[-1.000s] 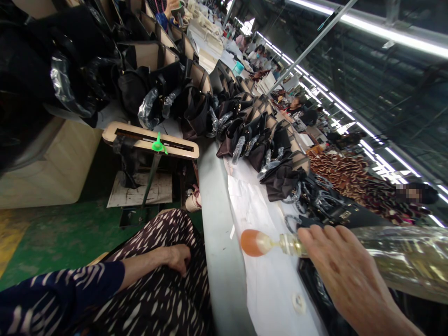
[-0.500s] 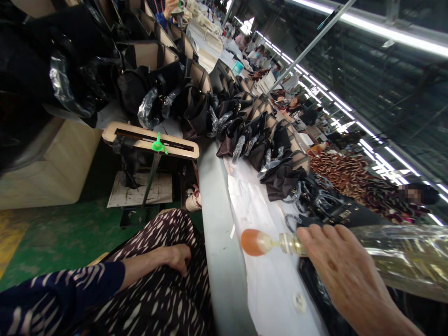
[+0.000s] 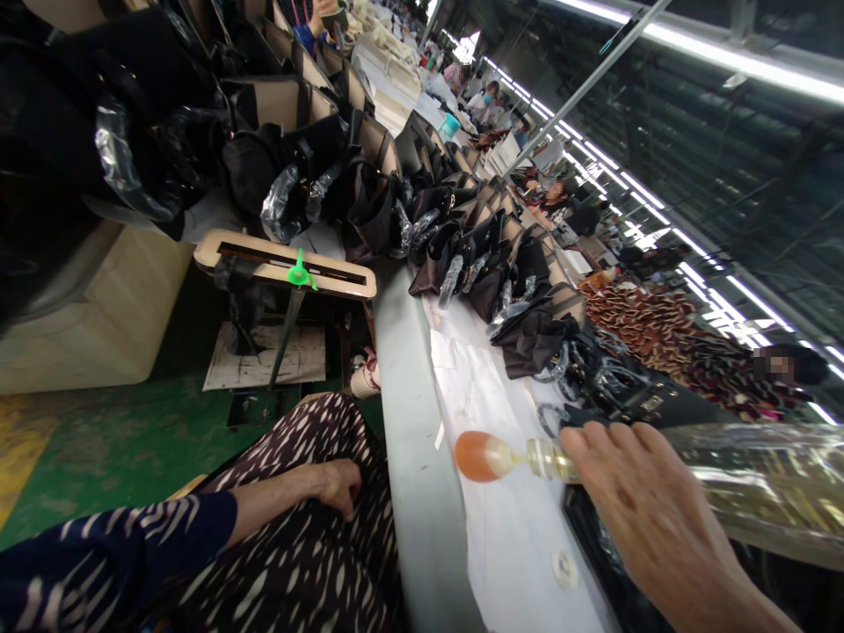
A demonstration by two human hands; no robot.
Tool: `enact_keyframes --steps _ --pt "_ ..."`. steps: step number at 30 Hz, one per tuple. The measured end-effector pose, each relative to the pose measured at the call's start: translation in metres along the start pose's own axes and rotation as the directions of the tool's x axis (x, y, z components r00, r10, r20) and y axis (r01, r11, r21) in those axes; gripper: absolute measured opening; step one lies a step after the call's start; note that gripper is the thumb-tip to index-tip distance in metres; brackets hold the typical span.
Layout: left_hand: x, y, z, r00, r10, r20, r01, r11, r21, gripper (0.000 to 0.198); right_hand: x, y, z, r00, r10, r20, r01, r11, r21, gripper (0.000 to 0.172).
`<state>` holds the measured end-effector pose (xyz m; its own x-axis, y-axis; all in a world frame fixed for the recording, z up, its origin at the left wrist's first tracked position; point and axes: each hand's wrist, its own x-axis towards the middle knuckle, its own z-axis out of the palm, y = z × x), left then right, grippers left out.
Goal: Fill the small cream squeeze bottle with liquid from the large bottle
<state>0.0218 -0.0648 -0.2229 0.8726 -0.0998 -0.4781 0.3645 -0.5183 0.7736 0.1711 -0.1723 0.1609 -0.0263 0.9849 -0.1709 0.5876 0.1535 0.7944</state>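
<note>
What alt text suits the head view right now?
Right hand gripping a clear bottle with an orange tip, near white paper; left hand curled on a patterned lap. Black bags with plastic-wrapped handles crowd the bench beyond.

Grey table [image 3: 412, 413] crowded with dark bags [image 3: 527, 341]
White paper [image 3: 505, 541] lies along its top, a small white disc [image 3: 564, 570] on it.

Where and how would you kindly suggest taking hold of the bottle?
I'd grip the bottle just behind its neck, coming crosswise from the picture's bottom edge, as the right hand does: the shape narrows there toward the neck, and the orange tip should be left clear.
</note>
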Motion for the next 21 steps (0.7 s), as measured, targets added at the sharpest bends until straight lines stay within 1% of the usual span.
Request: enact_keyframes --steps 4,7,18,21 --pt "-0.0003 -0.0001 -0.0004 1.0 0.009 0.002 -0.009 1.0 -0.002 0.021 0.0011 -0.0021 -0.0021 0.998 0.023 0.052 -0.023 1.0 -0.004 0.017" --pt "0.0 0.0005 -0.0003 1.0 0.013 0.004 -0.013 1.0 0.007 0.02 0.0001 -0.003 -0.0022 0.997 0.028 0.077 -0.028 1.0 -0.002 0.018" --pt "0.0029 -0.0001 0.0016 1.0 0.007 0.011 -0.007 1.0 0.025 0.021 0.0005 -0.0021 0.0008 1.0 -0.001 0.012 0.001 1.0 0.011 0.023" --pt "0.002 0.0 0.0006 1.0 0.02 0.016 -0.02 0.999 0.025 0.02 0.0003 -0.0019 0.0004 1.0 -0.001 0.008 0.001 1.0 0.006 0.021"
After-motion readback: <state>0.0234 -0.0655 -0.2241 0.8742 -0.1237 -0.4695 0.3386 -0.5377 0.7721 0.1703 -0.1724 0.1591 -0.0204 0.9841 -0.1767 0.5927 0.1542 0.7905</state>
